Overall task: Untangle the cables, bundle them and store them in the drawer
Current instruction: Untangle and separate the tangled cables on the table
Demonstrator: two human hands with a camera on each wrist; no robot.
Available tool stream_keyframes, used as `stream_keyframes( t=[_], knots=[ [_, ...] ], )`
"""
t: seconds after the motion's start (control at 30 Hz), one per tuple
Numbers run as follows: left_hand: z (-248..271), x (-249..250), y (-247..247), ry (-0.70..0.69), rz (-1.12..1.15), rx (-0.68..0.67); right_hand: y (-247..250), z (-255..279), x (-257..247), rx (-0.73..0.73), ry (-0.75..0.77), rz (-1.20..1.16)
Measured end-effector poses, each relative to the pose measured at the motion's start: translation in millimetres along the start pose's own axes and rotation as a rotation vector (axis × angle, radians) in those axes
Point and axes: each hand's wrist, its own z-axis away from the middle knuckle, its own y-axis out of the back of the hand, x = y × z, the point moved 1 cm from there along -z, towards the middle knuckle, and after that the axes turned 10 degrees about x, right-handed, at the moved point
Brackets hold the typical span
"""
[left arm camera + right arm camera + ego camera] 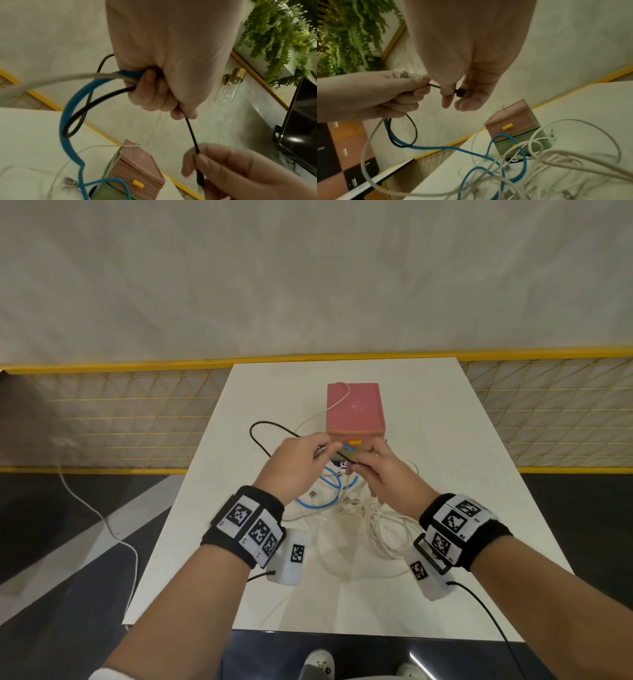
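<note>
Both hands are raised above the white table (445,474), just in front of the small pink drawer box (354,409). My left hand (305,460) grips a black cable (192,132), a blue cable (68,115) and a white cable (51,79) together in its fist. A short taut stretch of the black cable runs to my right hand (376,470), which pinches its black plug (459,92) between thumb and fingers. The black cable loops out to the left (255,436). The blue cable (436,146) hangs down into a tangle of white cables (373,529) on the table.
The drawer box (511,121) has a yellow handle (507,126) and a green lower section (522,142); a thin white wire lies across its top. A yellow mesh railing (102,419) runs behind the table. Another white cable (102,518) trails on the floor at left.
</note>
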Motion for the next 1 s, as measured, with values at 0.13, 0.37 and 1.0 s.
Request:
stream_keyframes(
  t=[0.13, 0.37, 1.0],
  knots=[
    [1, -14, 4, 0.045, 0.009, -0.08, -9, -7, 7, -0.062, 0.018, 0.153],
    [-2, -34, 17, 0.217, 0.191, 0.156, -32, -53, -13, 0.01, -0.146, 0.018],
    [1, -71, 5, 0.308, 0.285, 0.188, -158, -76, 26, -0.439, -0.372, 0.475]
  ],
)
